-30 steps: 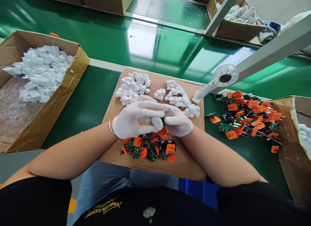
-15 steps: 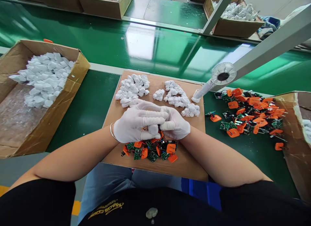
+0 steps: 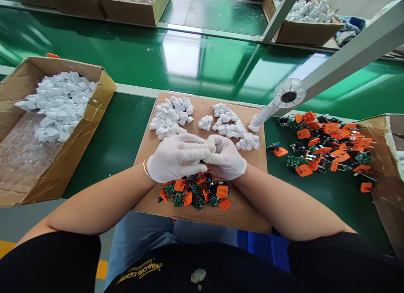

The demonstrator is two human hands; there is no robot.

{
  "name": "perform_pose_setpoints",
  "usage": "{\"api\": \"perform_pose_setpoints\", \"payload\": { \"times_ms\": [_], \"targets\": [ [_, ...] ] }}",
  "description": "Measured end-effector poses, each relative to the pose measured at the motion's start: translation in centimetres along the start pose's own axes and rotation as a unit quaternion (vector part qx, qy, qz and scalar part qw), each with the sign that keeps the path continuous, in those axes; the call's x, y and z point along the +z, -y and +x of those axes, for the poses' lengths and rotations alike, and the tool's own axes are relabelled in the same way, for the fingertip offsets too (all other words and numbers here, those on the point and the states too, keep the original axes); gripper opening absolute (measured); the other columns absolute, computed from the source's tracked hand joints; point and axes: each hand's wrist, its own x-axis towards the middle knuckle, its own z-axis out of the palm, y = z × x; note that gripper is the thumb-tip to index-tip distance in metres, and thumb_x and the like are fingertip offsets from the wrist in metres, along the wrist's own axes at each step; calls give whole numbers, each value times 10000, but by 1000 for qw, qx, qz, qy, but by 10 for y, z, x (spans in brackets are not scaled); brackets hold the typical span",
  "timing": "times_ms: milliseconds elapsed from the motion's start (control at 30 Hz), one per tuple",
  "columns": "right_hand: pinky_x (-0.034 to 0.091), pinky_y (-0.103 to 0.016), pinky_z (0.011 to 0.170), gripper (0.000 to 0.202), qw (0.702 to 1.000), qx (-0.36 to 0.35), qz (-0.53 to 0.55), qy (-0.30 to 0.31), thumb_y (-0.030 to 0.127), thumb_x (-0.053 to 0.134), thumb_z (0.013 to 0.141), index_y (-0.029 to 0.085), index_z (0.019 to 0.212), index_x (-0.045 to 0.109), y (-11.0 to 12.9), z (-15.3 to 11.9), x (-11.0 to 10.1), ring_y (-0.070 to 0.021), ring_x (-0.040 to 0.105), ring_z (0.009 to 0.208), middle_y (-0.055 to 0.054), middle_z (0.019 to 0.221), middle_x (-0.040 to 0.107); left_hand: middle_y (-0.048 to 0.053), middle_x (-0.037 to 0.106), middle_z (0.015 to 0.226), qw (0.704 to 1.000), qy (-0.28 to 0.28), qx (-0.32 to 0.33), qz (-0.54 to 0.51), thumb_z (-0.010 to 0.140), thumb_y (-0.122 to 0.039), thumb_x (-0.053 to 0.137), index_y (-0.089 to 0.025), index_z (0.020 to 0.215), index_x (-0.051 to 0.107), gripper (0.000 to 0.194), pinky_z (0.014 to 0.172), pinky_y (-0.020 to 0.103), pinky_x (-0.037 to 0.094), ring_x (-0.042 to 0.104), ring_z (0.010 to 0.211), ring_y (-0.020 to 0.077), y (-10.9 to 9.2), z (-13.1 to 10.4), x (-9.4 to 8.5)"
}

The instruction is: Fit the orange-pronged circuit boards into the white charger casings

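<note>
White-gloved, my left hand (image 3: 178,157) and my right hand (image 3: 227,157) meet above the cardboard sheet (image 3: 246,204). The left fingers curl around a small white piece, mostly hidden behind them. My right fingers are closed and press against the left fingertips; what lies in their pinch is hidden. Just below both hands lies a pile of green circuit boards with orange tabs (image 3: 198,195). Beyond them on the sheet sit a heap of white plastic pieces (image 3: 172,112), a small white cluster (image 3: 205,122) and a curved row of white pieces (image 3: 229,121).
A cardboard box (image 3: 91,129) of white pieces stands at the left. A clear handheld fan (image 3: 272,101) leans near a slanted metal post (image 3: 344,53). More orange-tabbed boards (image 3: 331,141) are heaped at the right beside another box (image 3: 378,158). Further boxes (image 3: 135,11) line the back shelf.
The fingers of my left hand have closed further over the white piece, which showed clearly between the hands before. My right hand stays against the left.
</note>
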Motion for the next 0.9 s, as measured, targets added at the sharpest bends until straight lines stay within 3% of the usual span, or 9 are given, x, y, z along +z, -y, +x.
{"api": "perform_pose_setpoints", "payload": {
  "times_ms": [200, 333, 467, 667, 800, 900],
  "targets": [
    [603, -341, 662, 513, 999, -12, -21, 28, 348, 955, 599, 210, 678, 468, 4, 4, 2, -184, 713, 708, 10, 716, 707, 106, 728, 1198, 999, -30, -23, -23, 885, -295, 750, -314, 1441, 542, 595, 1010, 395, 561, 683, 1134, 229, -1, -4, 3],
    [581, -313, 620, 464, 998, -42, -13, 47, 310, 927, 639, 205, 676, 476, 2, 8, -1, -162, 694, 686, 4, 765, 733, -8, 695, 814, 996, -9, -73, -46, 862, -353, 779, -320, 1576, 347, 834, 949, 330, 557, 690, 859, 156, 2, -9, 2],
    [553, -294, 601, 423, 998, -25, -11, 59, 324, 910, 664, 206, 727, 508, -2, 9, -5, -151, 672, 684, 10, 764, 707, -56, 629, 702, 997, 3, -63, -42, 892, -352, 754, -344, 1605, 248, 874, 876, 315, 573, 656, 760, 137, 2, -10, 1],
    [543, -293, 684, 367, 993, -37, -72, 88, 351, 888, 711, 192, 855, 590, 0, 9, -3, -137, 622, 733, 11, 786, 670, 0, 707, 900, 994, -26, -43, 100, 883, -266, 758, -319, 1565, 335, 804, 850, 283, 577, 696, 966, 167, -4, -8, -3],
    [552, -303, 757, 249, 990, -11, -95, 106, 343, 802, 829, 162, 921, 659, 0, 5, -6, -143, 641, 785, -14, 835, 673, 91, 709, 1193, 986, 1, -52, 159, 825, -468, 793, -248, 1430, 519, 700, 991, 427, 558, 660, 1151, 262, -3, -5, -9],
    [554, -327, 805, 251, 989, 4, -96, 114, 358, 748, 880, 151, 1002, 677, 2, 3, -11, -159, 655, 823, -26, 860, 681, 118, 644, 1378, 984, 50, -65, 156, 797, -416, 817, -240, 1292, 636, 556, 1128, 536, 462, 549, 1334, 319, -3, -3, -13]
  ]
}}
